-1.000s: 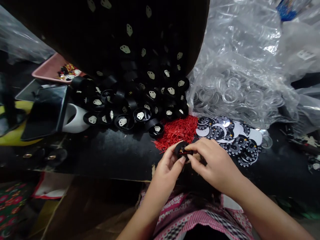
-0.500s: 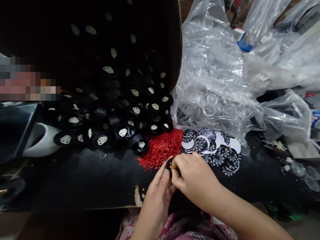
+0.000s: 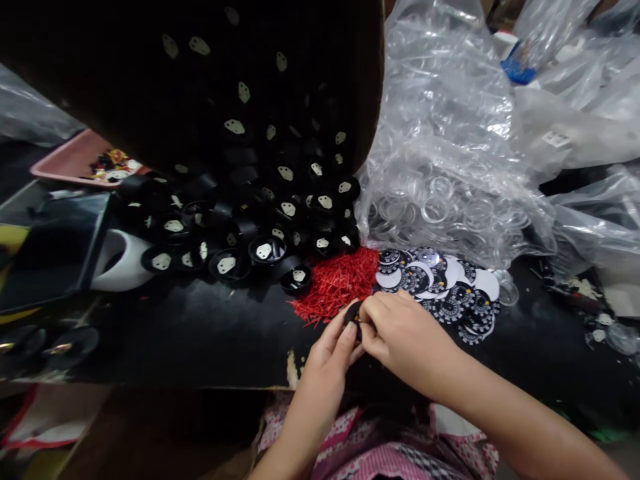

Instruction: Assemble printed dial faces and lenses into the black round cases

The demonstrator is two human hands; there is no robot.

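The left hand (image 3: 327,352) grips a black round case (image 3: 351,312); the right hand (image 3: 404,333) meets its right side, grip hidden.

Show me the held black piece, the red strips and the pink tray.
Black piece (image 3: 352,312): head view, its visible upper part.
Red strips (image 3: 341,283): head view, middle of the pile.
Pink tray (image 3: 70,159): head view, bare inside surface.

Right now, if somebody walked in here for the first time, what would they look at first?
Probably the bright red heap of thin strips, in the middle of the black table. Right of it lie printed black-and-white dials. Just in front, the left hand holds a round black piece, with the right hand against it.
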